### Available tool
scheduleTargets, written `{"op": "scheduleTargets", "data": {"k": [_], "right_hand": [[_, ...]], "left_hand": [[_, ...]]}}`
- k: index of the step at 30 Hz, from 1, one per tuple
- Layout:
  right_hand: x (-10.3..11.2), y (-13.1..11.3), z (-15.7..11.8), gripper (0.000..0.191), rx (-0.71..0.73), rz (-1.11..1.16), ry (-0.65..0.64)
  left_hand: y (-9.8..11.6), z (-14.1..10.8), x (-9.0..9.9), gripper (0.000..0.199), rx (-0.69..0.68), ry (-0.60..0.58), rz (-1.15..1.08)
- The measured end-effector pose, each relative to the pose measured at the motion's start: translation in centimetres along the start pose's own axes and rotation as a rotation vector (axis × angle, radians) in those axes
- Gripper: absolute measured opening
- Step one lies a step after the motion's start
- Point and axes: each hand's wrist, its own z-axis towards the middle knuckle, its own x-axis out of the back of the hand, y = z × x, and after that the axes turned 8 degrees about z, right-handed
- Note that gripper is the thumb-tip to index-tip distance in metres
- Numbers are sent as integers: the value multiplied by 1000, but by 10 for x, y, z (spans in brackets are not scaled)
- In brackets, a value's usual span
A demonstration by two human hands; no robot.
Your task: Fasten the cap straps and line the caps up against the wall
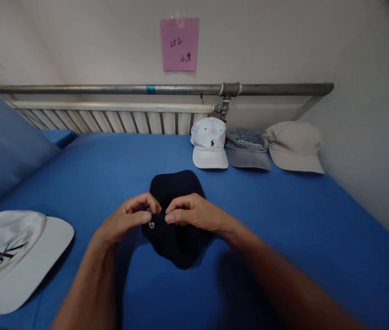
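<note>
A dark navy baseball cap lies in the middle of the blue-covered surface, its brim toward the radiator. My left hand pinches the cap's back strap just above a small metal buckle. Close beside it, my right hand pinches the same strap between thumb and fingers. The fingertips of both hands almost meet. Most of the cap's inside is too dark to make out.
On the left lies a white cap with black letters. A white cap, a grey cap and a beige cap stand in a row at the back right. Behind the blue sheet are a radiator and a metal pipe.
</note>
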Motion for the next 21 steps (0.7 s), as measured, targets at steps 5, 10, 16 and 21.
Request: {"op": "scheduleTargets", "data": {"k": [5, 10, 16, 21], "right_hand": [[2, 3, 1, 18, 2, -24, 4], [3, 2, -2, 19, 14, -87, -42], [2, 1, -4, 22, -16, -184, -128], [0, -1, -5, 27, 4, -213, -95]], "left_hand": [[5, -4, 0, 20, 23, 9, 49], [12, -5, -3, 16, 12, 18, 130], [16, -9, -2, 15, 7, -15, 203], [19, -11, -3, 17, 75, -23, 302]]}}
